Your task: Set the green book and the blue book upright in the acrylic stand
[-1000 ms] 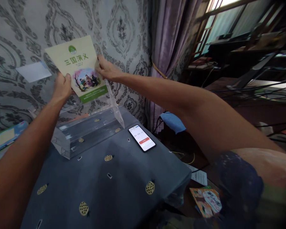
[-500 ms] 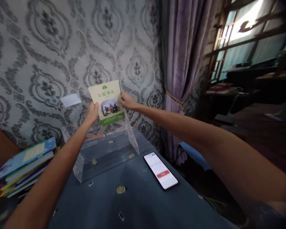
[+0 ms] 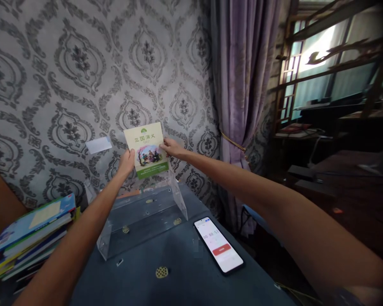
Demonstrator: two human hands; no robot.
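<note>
A book (image 3: 148, 142) with a cream and green cover and a picture of seated figures faces me, held nearly upright. My left hand (image 3: 127, 162) grips its left edge, thumb on the cover. On the opposite edge, my right hand (image 3: 171, 148) pinches the book, its other fingers partly hidden behind. Below and behind the book stands a clear plastic rack (image 3: 178, 199) with transparent side panels on the dark table. My left forearm hides part of the rack's left side.
A stack of books (image 3: 35, 229) lies at the left. On the right of the dark blue tabletop (image 3: 140, 280) lies a phone (image 3: 218, 245) showing a timer. A patterned wall (image 3: 83, 63) rises behind, with a white card (image 3: 98, 145) before it. A purple curtain (image 3: 239, 76) hangs to the right.
The whole view has tilted upward slightly, so the table, phone and rack appear lower. Both hands still hold the book in about the same place over the rack.
</note>
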